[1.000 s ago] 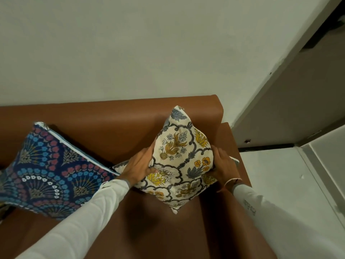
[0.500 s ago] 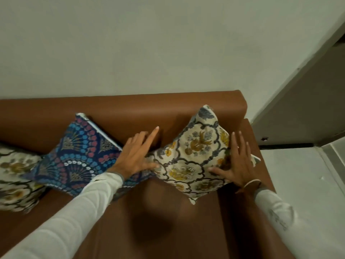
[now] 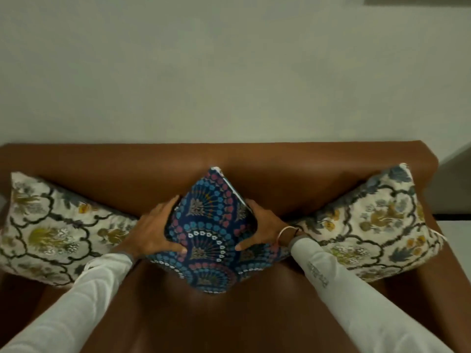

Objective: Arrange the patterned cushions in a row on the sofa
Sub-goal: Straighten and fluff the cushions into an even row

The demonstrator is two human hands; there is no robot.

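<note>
A dark blue cushion with a fan pattern stands on one corner in the middle of the brown sofa, leaning on the backrest. My left hand grips its left side and my right hand grips its right side, thumbs on the front. A cream floral cushion leans on the backrest at the left. A second cream floral cushion leans at the right end, also set on a corner.
A plain pale wall rises behind the sofa. The sofa's right armrest lies just past the right cushion, with pale floor beyond. The brown seat stretches in front of the cushions.
Both hands left the right floral cushion and moved left onto the blue cushion, which now stands on its corner. The view swung left, bringing the left floral cushion fully into sight.
</note>
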